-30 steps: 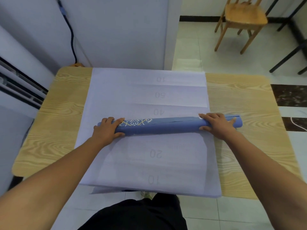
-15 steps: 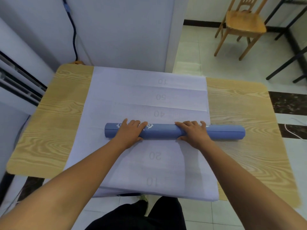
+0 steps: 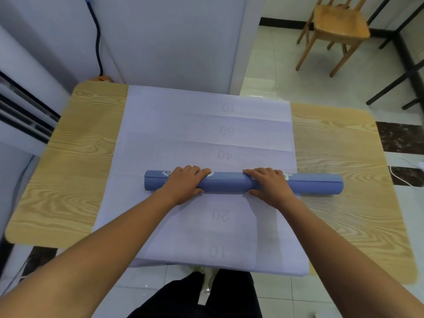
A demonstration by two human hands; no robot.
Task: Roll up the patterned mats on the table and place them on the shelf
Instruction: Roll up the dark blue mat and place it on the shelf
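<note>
**Blue mat rolled up on the table**

The wooden table (image 3: 87,157) shows bare wood on both sides. A white sheet (image 3: 183,125) covers its middle and hangs over the near edge. Faint numbers on it read 10, 50, 40, 20, 10 (upside down). The rolled blue mat (image 3: 224,185) lies across the sheet, its right end past the sheet's edge. The left hand (image 3: 183,185) and right hand (image 3: 269,187) curl their fingers around it.

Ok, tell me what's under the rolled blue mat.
A pale numbered sheet spread over the wooden table; the right end of the rolled blue mat lies over bare wood. The strip directly beneath the roll is covered.
</note>
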